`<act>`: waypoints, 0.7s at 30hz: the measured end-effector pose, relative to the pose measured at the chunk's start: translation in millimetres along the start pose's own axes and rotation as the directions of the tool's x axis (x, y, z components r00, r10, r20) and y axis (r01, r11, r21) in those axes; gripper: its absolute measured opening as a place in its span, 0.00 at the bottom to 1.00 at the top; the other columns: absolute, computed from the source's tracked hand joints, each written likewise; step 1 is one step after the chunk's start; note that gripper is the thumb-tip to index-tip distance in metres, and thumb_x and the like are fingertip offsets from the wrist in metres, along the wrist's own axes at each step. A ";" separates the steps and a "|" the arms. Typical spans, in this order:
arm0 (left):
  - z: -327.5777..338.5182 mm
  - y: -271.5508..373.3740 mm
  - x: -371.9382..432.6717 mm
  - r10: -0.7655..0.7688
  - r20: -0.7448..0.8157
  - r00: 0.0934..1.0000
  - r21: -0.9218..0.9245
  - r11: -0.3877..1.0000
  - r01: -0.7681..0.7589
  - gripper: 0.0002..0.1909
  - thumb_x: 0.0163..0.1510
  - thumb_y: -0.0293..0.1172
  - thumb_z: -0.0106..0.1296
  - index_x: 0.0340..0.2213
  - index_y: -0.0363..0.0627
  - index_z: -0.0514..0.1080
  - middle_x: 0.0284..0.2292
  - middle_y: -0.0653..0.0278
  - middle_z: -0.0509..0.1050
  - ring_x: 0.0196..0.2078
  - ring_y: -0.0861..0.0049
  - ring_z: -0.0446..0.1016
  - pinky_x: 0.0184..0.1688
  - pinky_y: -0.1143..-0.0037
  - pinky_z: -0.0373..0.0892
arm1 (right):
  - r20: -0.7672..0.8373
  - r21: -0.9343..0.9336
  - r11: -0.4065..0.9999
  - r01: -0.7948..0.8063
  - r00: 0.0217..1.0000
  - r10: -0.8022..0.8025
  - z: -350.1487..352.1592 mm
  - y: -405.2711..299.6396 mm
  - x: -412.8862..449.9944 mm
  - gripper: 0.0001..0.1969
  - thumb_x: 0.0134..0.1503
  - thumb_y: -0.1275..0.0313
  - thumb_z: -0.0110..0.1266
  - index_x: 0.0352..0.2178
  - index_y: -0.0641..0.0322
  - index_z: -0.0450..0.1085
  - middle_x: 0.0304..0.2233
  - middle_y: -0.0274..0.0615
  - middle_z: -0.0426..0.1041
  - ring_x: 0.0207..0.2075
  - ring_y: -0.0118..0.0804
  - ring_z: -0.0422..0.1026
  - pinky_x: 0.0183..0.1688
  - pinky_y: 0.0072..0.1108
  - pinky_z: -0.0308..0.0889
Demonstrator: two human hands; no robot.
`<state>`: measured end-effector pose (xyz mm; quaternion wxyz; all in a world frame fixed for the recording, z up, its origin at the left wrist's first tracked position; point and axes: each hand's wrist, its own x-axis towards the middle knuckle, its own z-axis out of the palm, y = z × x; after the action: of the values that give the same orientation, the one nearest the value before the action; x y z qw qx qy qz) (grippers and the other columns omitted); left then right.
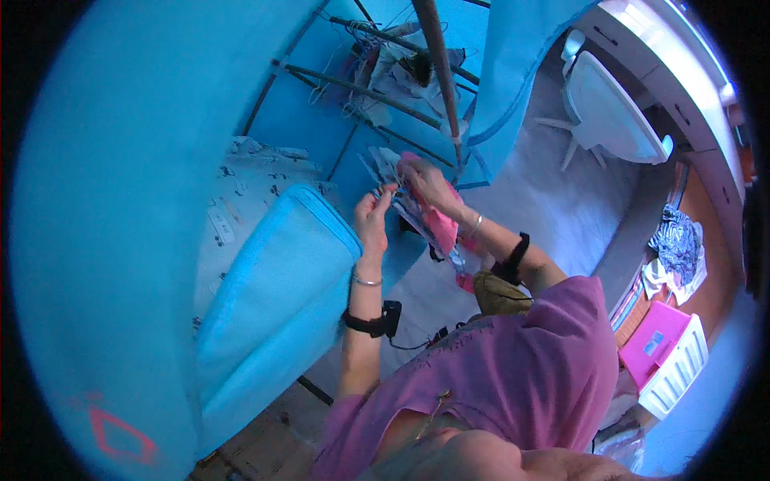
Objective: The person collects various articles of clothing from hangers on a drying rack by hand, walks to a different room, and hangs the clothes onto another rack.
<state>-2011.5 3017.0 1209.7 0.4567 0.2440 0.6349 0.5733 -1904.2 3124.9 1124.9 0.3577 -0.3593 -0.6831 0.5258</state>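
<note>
My left hand (374, 219) is raised near the middle of the view, its thumb and fingertips pinching the edge of a bundle of patterned cloth (415, 210). Beside it on the right, my right hand (426, 180) grips pink cloth (442, 227) at the top of the same bundle. The bundle hangs down below both hands, with pink and pale pieces in it; its exact kind cannot be told. Left of my left hand is a folded-back flap of blue fabric (283, 258). Above the hands, strings and cloth pieces (391, 75) hang in a metal frame (391, 103).
A blue fabric cover (114, 210) fills the left side. Printed bedding (231, 204) lies behind the flap. At the right are a white plastic chair (619, 114), crumpled clothes (677, 243) and a pink and white plastic container (656, 343) on a ledge. Drawers line the upper right.
</note>
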 end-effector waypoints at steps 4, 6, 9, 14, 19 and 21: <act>10.0 11.5 8.6 0.053 -0.020 0.998 -0.110 0.992 -0.055 0.05 0.50 0.27 0.51 0.28 0.37 0.73 0.31 0.66 0.73 0.30 0.89 0.66 0.31 0.86 0.60 | 0.077 -0.100 0.993 0.061 0.996 -0.054 -2.9 -32.1 -55.9 0.15 0.52 0.63 0.46 0.27 0.69 0.64 0.24 0.54 0.66 0.29 0.49 0.66 0.31 0.33 0.59; 15.0 16.0 9.9 0.077 0.025 0.997 -0.071 0.995 -0.075 0.06 0.50 0.27 0.51 0.28 0.37 0.73 0.30 0.67 0.73 0.30 0.89 0.66 0.31 0.86 0.60 | 0.105 -0.053 0.994 -0.094 0.989 0.099 -8.2 -38.0 -61.0 0.16 0.52 0.63 0.46 0.24 0.70 0.63 0.22 0.54 0.65 0.26 0.48 0.66 0.29 0.33 0.58; 20.1 23.6 7.4 0.111 0.059 0.992 -0.009 0.994 -0.110 0.06 0.50 0.28 0.51 0.28 0.37 0.73 0.29 0.67 0.73 0.29 0.89 0.67 0.31 0.86 0.61 | 0.032 -0.010 0.990 -0.143 0.989 0.143 -1.7 -25.7 -64.9 0.16 0.52 0.64 0.47 0.19 0.70 0.61 0.18 0.53 0.64 0.21 0.46 0.65 0.24 0.33 0.56; 12.5 18.5 11.5 0.105 -0.049 0.993 -0.036 0.994 -0.106 0.07 0.50 0.28 0.51 0.29 0.36 0.73 0.28 0.66 0.74 0.29 0.87 0.67 0.32 0.85 0.62 | -0.054 0.059 0.967 -0.248 0.967 0.251 -3.2 -27.1 -63.0 0.15 0.52 0.65 0.47 0.20 0.70 0.61 0.17 0.53 0.63 0.19 0.43 0.63 0.22 0.32 0.56; 9.7 19.1 5.2 0.113 -0.114 0.987 0.007 0.994 -0.113 0.11 0.52 0.32 0.47 0.29 0.35 0.73 0.30 0.62 0.74 0.33 0.82 0.69 0.38 0.82 0.62 | -0.129 0.075 0.959 -0.272 0.951 0.279 0.1 -19.2 -45.8 0.15 0.53 0.64 0.45 0.23 0.69 0.62 0.17 0.41 0.61 0.20 0.29 0.60 0.22 0.26 0.56; 7.6 17.4 1.2 0.106 -0.129 0.986 0.020 0.994 -0.104 0.12 0.53 0.33 0.47 0.29 0.35 0.73 0.30 0.62 0.74 0.34 0.81 0.69 0.39 0.81 0.62 | -0.304 0.124 0.963 -0.239 0.915 0.267 6.4 -8.6 -31.6 0.15 0.54 0.64 0.44 0.24 0.69 0.62 0.17 0.41 0.61 0.20 0.29 0.60 0.22 0.26 0.56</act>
<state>-2009.2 3025.7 1226.4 0.3820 0.2426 0.6534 0.6069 -1895.4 3093.0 1128.6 0.4067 -0.5091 -0.5415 0.5313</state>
